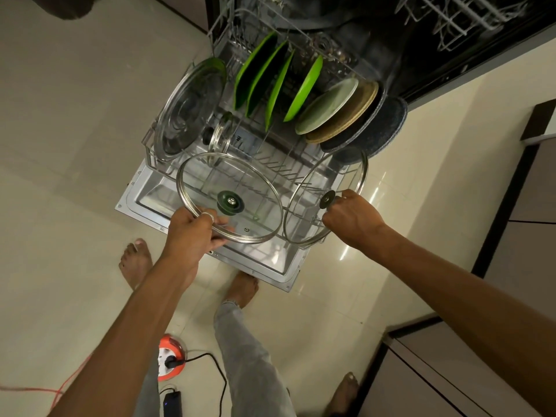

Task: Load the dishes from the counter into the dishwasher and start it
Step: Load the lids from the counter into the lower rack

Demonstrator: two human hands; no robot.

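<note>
Fingers (218, 240) of the left hand (192, 233) first: found curled under the steel rim of a glass lid (240, 188), thumb pressed on top, pinching the near edge. Found the right hand (352, 219) closed in a fist at the centre of a second glass lid (331, 176), apparently round its knob, the knob itself hidden behind the knuckles.

Recorded both lids held in the air above the front of the pulled-out lower rack (149, 152), over the open dishwasher door (135, 203). Logged the first lid as lying near flat and the second as tilted up on edge.

Judged both lids stiff, fairly weighty at the steel band, smooth and likely slippery on the glass, and breakable on a knock against wire or steel. Rated the knob the surer hold, and the rim pinch adequate only with the lid kept level. Advised lowering each on edge between the tines, clear of neighbouring ware.

Noted further back a large lid (189, 112) standing at the rack's left side, a small lid (221, 135) just beside it, green plates (270, 76) upright in a row, and a pale plate (328, 105), a tan plate (346, 115) and dark speckled plates (388, 124) leaning together at the right.

Could not make out the free slots beneath the held lids. Found the upper rack (457, 19) cut off at the top edge. Saw no counter and no control panel. Noted an orange cable reel (170, 361) on the floor near bare feet.
</note>
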